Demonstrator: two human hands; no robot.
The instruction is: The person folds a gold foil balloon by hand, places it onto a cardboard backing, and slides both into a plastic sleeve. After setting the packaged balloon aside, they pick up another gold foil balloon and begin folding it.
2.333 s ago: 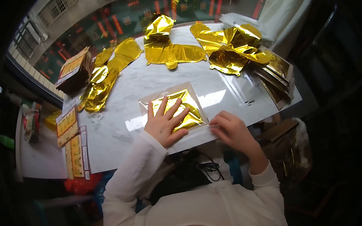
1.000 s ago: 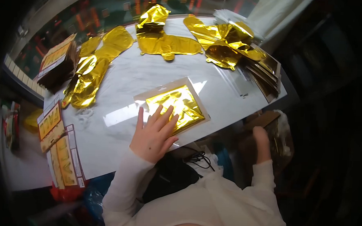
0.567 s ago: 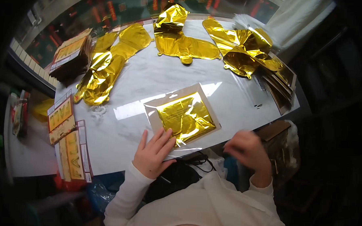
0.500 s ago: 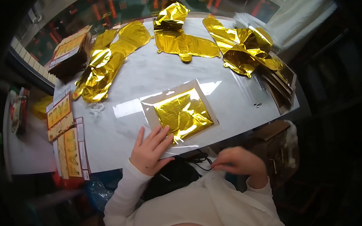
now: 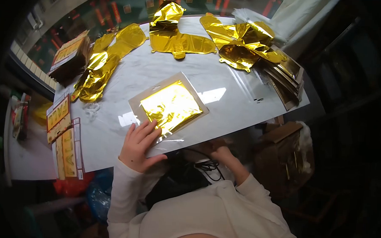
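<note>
A flat clear packet with a brown card backing (image 5: 142, 99) lies on the table, and a folded gold foil balloon (image 5: 173, 105) shines inside it. My left hand (image 5: 140, 144) rests with fingers spread on the packet's near left corner, its thumb pointing right along the table edge. Low in the shadow at the table's front edge is my right hand (image 5: 219, 151). Its fingers are dim and partly hidden, so whatever they may hold does not show. Just below it, a bundle of black cable (image 5: 209, 166) hangs over a dark item on my lap.
Unfolded gold foil balloons (image 5: 183, 43) lie along the table's far side. Stacked printed packets (image 5: 70, 56) stand at the back left, with printed cards (image 5: 69, 152) at the left edge. More brown card packets (image 5: 283, 78) lean at the right. A cardboard box (image 5: 278, 152) stands below.
My right hand has moved left and forward, into the shadow by the table edge. My left hand stays on the packet's corner. The whole view has shifted slightly.
</note>
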